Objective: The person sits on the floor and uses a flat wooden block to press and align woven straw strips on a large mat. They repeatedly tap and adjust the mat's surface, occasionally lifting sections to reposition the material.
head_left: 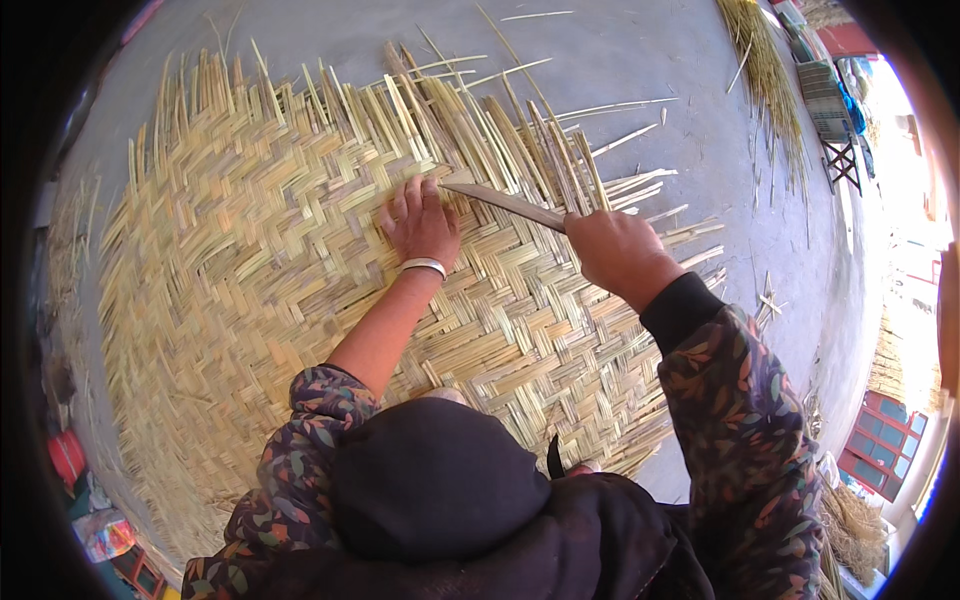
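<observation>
A large mat (300, 270) of split reeds, woven in a zigzag pattern, lies beneath both my hands. My left hand (420, 222) rests on it with fingers stretched and slightly spread, a silver bangle on the wrist. Closed in a fist, my right hand (622, 255) grips the end of a long, flat, knife-shaped tool (510, 204), greyish brown with a pointed tip. That tip touches or hovers over the weave just beside my left fingertips; which, I cannot tell. Unwoven strip ends (540, 150) fan out past the mat's far and right edges.
Loose strips (620, 107) lie scattered on the grey concrete floor (690, 50). A bundle of long reeds (768, 75) is at the far right, near a folding stand (842, 165). A red-framed window (882, 440) shows at the right, a red object (67, 458) at the left rim.
</observation>
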`<state>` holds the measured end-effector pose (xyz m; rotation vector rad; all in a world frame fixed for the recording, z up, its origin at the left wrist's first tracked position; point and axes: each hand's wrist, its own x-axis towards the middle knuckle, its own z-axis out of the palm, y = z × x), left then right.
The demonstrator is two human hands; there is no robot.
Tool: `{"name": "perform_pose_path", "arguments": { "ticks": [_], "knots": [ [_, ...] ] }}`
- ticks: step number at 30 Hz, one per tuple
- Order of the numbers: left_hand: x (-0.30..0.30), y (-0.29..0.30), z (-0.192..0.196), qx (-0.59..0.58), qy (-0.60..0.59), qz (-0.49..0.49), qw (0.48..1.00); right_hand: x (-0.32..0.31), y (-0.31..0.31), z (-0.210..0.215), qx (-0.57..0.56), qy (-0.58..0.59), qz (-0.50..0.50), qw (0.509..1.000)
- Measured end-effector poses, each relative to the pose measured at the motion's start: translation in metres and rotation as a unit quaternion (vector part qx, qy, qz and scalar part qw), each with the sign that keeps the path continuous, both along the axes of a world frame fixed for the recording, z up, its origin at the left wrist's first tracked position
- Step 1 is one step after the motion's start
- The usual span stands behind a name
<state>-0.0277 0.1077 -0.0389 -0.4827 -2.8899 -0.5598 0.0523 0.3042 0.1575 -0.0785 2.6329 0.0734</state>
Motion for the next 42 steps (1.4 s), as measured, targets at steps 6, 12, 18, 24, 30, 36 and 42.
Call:
{"name": "perform_pose_path", "arguments": {
  "ticks": [6, 12, 18, 24, 30, 36, 42],
  "knots": [
    [-0.010, 0.006, -0.004, -0.024, -0.008, -0.057, 0.998, 0.029, 0.004, -0.020, -0.052, 0.019, -0.087, 0.995],
    [-0.014, 0.006, 0.000, -0.008, -0.015, -0.071, 0.997, 0.062, 0.014, -0.038, -0.105, -0.005, -0.205, 0.973],
    [-0.017, 0.006, -0.003, 0.017, 0.015, -0.080, 0.997, 0.061, 0.009, -0.045, -0.224, 0.130, -0.307, 0.916],
    [-0.018, 0.007, -0.006, 0.055, 0.037, -0.092, 0.994, 0.037, -0.001, -0.015, -0.429, 0.415, -0.339, 0.728],
    [-0.014, 0.006, -0.005, 0.042, 0.032, -0.119, 0.992, 0.011, -0.011, -0.021, -0.567, 0.351, -0.348, 0.660],
    [-0.008, -0.010, 0.002, -0.001, -0.029, -0.113, 0.993, 0.013, -0.020, -0.059, -0.509, 0.189, -0.295, 0.786],
    [-0.017, -0.072, 0.007, -0.007, 0.014, 0.022, 1.000, -0.033, -0.050, -0.037, -0.658, 0.199, -0.355, 0.633]
  ]
}}
